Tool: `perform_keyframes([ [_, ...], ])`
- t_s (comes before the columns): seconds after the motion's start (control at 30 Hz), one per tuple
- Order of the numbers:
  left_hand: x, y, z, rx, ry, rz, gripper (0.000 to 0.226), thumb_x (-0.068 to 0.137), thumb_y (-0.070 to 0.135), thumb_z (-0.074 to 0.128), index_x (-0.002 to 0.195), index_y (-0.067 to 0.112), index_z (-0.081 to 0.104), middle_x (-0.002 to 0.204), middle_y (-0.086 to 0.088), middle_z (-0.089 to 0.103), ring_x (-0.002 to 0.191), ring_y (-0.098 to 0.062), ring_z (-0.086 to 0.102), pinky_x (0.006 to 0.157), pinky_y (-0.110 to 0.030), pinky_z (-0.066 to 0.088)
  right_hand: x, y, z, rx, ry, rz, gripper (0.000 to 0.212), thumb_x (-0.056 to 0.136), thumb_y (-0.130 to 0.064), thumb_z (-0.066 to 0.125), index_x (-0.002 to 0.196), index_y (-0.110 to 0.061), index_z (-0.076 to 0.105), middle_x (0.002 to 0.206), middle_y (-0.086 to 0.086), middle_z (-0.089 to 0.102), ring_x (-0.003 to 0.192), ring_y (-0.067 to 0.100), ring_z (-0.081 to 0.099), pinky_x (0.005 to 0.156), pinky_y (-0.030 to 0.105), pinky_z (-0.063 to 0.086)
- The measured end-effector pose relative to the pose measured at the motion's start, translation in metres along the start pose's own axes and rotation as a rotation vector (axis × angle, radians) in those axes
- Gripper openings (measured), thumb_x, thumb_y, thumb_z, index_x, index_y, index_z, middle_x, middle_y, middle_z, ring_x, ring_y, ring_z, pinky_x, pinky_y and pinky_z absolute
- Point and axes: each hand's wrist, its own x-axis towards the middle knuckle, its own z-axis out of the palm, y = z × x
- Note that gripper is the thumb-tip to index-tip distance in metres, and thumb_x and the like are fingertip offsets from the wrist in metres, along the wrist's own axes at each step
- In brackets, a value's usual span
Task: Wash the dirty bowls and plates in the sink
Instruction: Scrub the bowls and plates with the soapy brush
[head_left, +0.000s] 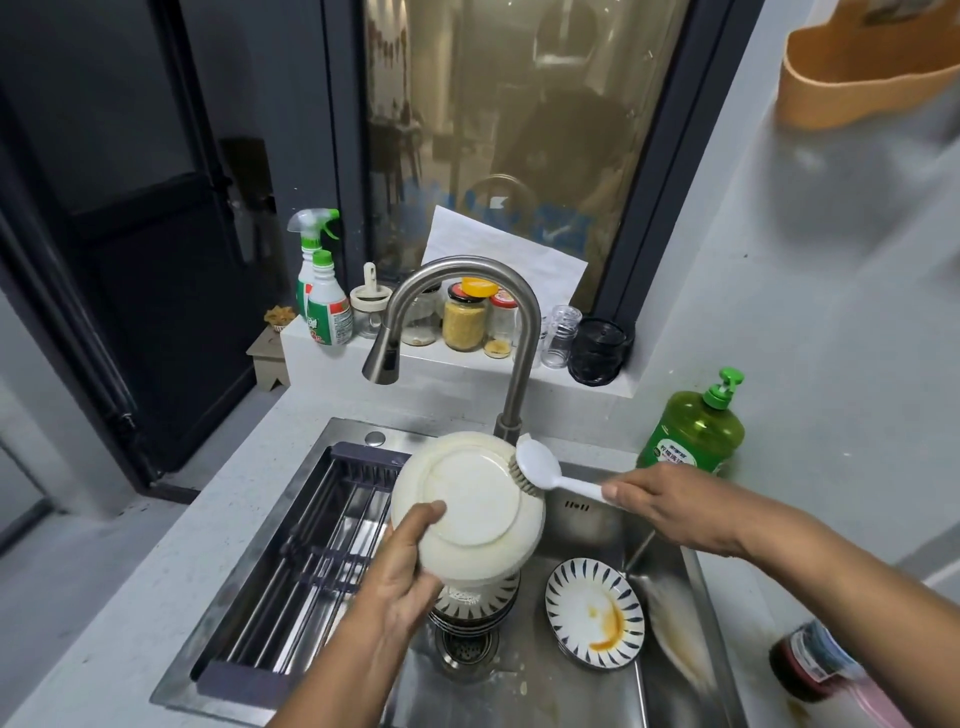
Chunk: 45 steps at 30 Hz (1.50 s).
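Our left hand (402, 564) grips the white bowl (467, 506) bottom-up over the sink (670, 566); our right hand (670, 501) clasps a dish brush (540, 467), bristles on its rim. Stained striped plate (595, 610) lies right, in the basin.

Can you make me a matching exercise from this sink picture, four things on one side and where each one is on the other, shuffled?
Things:
1. white bowl
2. scrub brush
3. striped plate
4. green soap bottle

Places:
A. on the counter right of the sink
B. held by the right hand
C. lying in the sink basin, stained
D. gripped by the left hand

Pairs: 1-D, 2-B, 3-C, 4-A
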Motion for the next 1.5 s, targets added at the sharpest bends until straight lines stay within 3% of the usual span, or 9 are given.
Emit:
perform_keyframes([
  [0.2, 0.001, -0.016, 0.009, -0.13, 0.109, -0.061, 0.037, 0.091, 0.013, 0.063, 0.129, 0.012, 0.062, 0.095, -0.016, 0.077, 0.086, -0.031, 0.071, 0.057, -0.038, 0.062, -0.024, -0.023, 0.025, -0.15, 0.032, -0.044, 0.042, 0.098, -0.068, 0.027, 0.132, -0.053, 0.047, 0.105, -0.011, 0.069, 0.095, 0.011, 0.063, 0.084, 0.038, 0.055],
  [0.27, 0.005, -0.024, 0.003, -0.061, 0.188, -0.034, 0.035, 0.097, -0.004, 0.05, 0.121, 0.019, 0.062, 0.076, -0.011, 0.069, 0.042, -0.017, 0.057, 0.035, -0.02, 0.046, -0.037, -0.037, 0.035, -0.245, 0.05, -0.08, 0.047, 0.098, -0.069, 0.023, 0.142, -0.055, 0.036, 0.112, -0.011, 0.066, 0.103, 0.015, 0.062, 0.083, 0.036, 0.052],
  [0.37, 0.006, -0.029, -0.003, -0.013, 0.209, -0.058, 0.047, 0.096, -0.012, 0.042, 0.12, 0.025, 0.06, 0.081, -0.009, 0.045, 0.03, -0.013, 0.032, 0.027, -0.013, 0.027, -0.05, -0.048, 0.044, -0.303, 0.068, -0.123, 0.051, 0.098, -0.069, 0.019, 0.147, -0.055, 0.028, 0.108, -0.006, 0.067, 0.1, 0.022, 0.064, 0.08, 0.039, 0.049],
  [0.47, 0.007, -0.027, -0.002, -0.147, 0.091, -0.064, 0.036, 0.09, 0.006, 0.061, 0.125, 0.016, 0.063, 0.108, -0.016, 0.071, 0.08, -0.027, 0.073, 0.073, -0.036, 0.064, -0.053, -0.032, 0.037, -0.224, 0.063, -0.041, 0.049, 0.097, -0.07, 0.019, 0.144, -0.058, 0.031, 0.086, -0.014, 0.06, 0.085, 0.013, 0.059, 0.072, 0.031, 0.047],
  [0.53, 0.008, -0.026, -0.005, -0.284, 0.056, -0.055, 0.06, 0.079, 0.011, 0.069, 0.138, 0.009, 0.055, 0.125, -0.023, 0.068, 0.119, -0.037, 0.064, 0.108, -0.053, 0.047, -0.048, -0.013, 0.033, -0.186, 0.091, 0.022, 0.05, 0.094, -0.074, 0.019, 0.14, -0.061, 0.035, 0.091, -0.018, 0.064, 0.087, 0.009, 0.059, 0.075, 0.029, 0.05],
  [0.73, 0.0, -0.028, -0.006, -0.253, -0.104, -0.084, 0.117, 0.031, -0.003, 0.098, 0.138, -0.001, 0.051, 0.13, -0.027, 0.063, 0.109, -0.044, 0.067, 0.073, -0.061, 0.059, -0.022, 0.012, 0.014, -0.092, 0.13, 0.099, 0.048, 0.094, -0.071, 0.026, 0.137, -0.057, 0.045, 0.111, -0.016, 0.067, 0.095, 0.009, 0.062, 0.08, 0.034, 0.055],
  [1.07, 0.002, -0.032, -0.007, -0.028, -0.331, -0.105, 0.089, 0.079, 0.022, 0.086, 0.149, -0.003, 0.037, 0.147, -0.033, 0.046, 0.137, -0.044, 0.046, 0.118, -0.06, 0.03, -0.029, -0.05, 0.018, -0.431, 0.032, -0.113, 0.048, 0.101, -0.064, 0.02, 0.145, -0.051, 0.035, 0.128, -0.004, 0.065, 0.117, 0.025, 0.06, 0.087, 0.038, 0.049],
  [1.4, 0.005, -0.035, -0.005, 0.025, -0.176, -0.029, 0.063, 0.086, 0.001, 0.074, 0.143, 0.0, 0.048, 0.133, -0.029, 0.061, 0.124, -0.042, 0.06, 0.094, -0.063, 0.051, -0.019, -0.024, 0.022, -0.256, -0.115, -0.006, 0.033, 0.1, -0.061, 0.031, 0.089, -0.043, 0.057, 0.081, -0.012, 0.061, 0.082, 0.01, 0.059, 0.073, 0.035, 0.052],
  [1.5, 0.011, -0.042, -0.005, 0.044, -0.198, -0.03, 0.059, 0.088, 0.0, 0.07, 0.143, 0.003, 0.049, 0.135, -0.029, 0.059, 0.126, -0.043, 0.058, 0.098, -0.063, 0.049, -0.01, -0.029, 0.031, -0.197, -0.084, -0.019, 0.031, 0.1, -0.063, 0.031, 0.108, -0.052, 0.058, 0.089, -0.017, 0.063, 0.089, 0.01, 0.06, 0.079, 0.037, 0.053],
])
